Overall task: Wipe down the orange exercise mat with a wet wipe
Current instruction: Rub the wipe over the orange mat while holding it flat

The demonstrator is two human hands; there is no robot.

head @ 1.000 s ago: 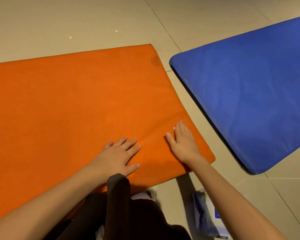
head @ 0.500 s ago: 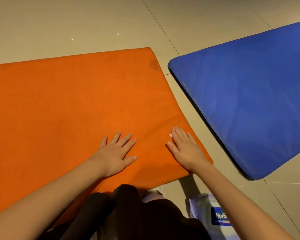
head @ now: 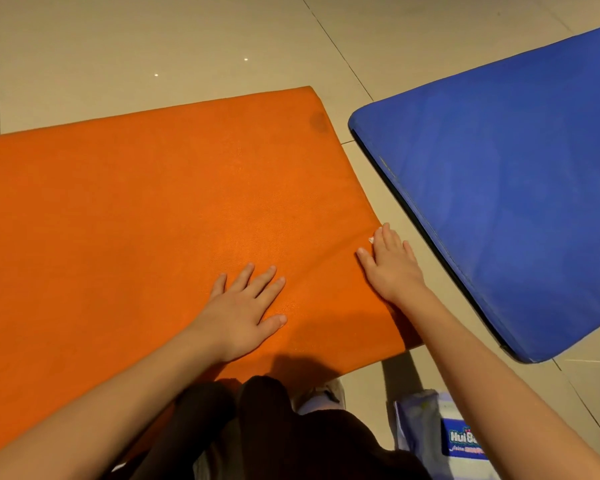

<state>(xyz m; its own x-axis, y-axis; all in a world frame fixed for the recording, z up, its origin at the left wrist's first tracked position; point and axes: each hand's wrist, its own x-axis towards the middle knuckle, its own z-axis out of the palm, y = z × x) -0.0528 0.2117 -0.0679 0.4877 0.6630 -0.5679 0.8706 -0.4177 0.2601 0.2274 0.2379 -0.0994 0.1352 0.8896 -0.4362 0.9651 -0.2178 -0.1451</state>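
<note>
The orange exercise mat (head: 136,220) lies flat on the tiled floor and fills the left and centre of the view. A dark spot (head: 317,121) marks it near its far right corner. My left hand (head: 246,313) rests flat on the mat near its front edge, fingers spread and holding nothing. My right hand (head: 392,268) presses flat at the mat's right edge, fingers straight. A small white corner of the wet wipe (head: 371,240) pokes out beside my fingertips; the rest is hidden under the hand.
A blue mat (head: 499,168) lies on the floor to the right, separated from the orange one by a narrow strip of tiles. A pack of wet wipes (head: 461,441) sits on the floor at the bottom right. My dark-trousered knees (head: 257,427) are at the front edge.
My right hand has slid with the wipe outward to the mat's right edge. My left hand has stayed flat in nearly the same place.
</note>
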